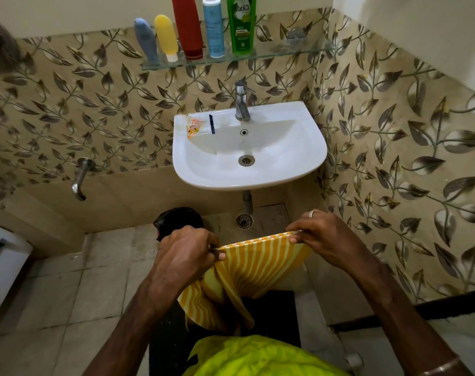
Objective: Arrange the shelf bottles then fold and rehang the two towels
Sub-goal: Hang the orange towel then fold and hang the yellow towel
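Head view: yellow striped towel (247, 270) held taut by its top edge below the white sink (307, 161), left hand (186, 253) and right hand (322, 236) each pinching a corner. Glass shelf (285, 51) above: grey-blue tube (145, 40), yellow tube (166, 36), red bottle (187, 25), white-blue bottle (213, 28), green bottle (241, 23), all in a row.

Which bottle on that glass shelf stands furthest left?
The grey-blue bottle, at the left end of the glass shelf. The yellow bottle is next to it; the red, pale blue and green ones stand further right.
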Tool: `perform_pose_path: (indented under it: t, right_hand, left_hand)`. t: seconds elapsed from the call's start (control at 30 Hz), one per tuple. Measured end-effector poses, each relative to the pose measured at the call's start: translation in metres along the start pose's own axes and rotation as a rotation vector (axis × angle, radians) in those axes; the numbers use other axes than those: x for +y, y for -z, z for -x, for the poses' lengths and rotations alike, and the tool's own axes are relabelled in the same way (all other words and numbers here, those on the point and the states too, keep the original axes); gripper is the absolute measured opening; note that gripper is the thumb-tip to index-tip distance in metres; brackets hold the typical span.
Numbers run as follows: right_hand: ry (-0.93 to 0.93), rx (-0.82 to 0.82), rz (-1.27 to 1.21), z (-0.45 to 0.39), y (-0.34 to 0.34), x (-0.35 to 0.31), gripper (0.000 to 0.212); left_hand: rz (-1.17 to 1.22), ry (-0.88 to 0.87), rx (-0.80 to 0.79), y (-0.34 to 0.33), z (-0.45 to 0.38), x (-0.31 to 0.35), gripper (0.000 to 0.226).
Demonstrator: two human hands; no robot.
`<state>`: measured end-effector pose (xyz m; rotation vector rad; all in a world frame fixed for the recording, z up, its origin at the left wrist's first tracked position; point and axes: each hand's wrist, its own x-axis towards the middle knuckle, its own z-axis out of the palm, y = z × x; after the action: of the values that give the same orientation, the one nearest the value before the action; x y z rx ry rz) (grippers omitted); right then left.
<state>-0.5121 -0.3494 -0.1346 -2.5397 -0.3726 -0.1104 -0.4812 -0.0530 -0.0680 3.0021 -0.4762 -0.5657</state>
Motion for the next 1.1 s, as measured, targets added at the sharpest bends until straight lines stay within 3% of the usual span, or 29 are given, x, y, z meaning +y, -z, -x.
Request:
perform_pose_path:
  t: [0.33, 0.53, 0.67, 0.77, 1.1]
  right_hand:
    - [-0.022, 0.034, 0.115, 0.005, -0.017, -0.004, 0.014]
    - [-0.105, 0.094, 0.142, 0.014, -0.033, -0.012, 0.041]
    - [-0.172, 0.094, 0.237, 0.016, -0.035, -0.018, 0.026]
    - [-0.218, 0.057, 0.083, 0.015, -0.032, -0.018, 0.011]
    - [-0.163, -0.144, -0.489, 0.026, -0.003, -0.008, 0.023]
  left_hand:
    - [0.061, 0.033, 0.055, -0.003, -0.004, -0.003, 0.030]
    - [0.049, 0.026, 0.119, -0.006, -0.005, 0.000, 0.030]
    - [0.092, 0.038, 0.157, -0.010, -0.008, -0.001, 0.030]
    - [0.158, 0.069, 0.194, -0.010, -0.011, -0.005, 0.029]
    - [0.286, 0.140, 0.277, -0.003, -0.028, -0.018, 0.027]
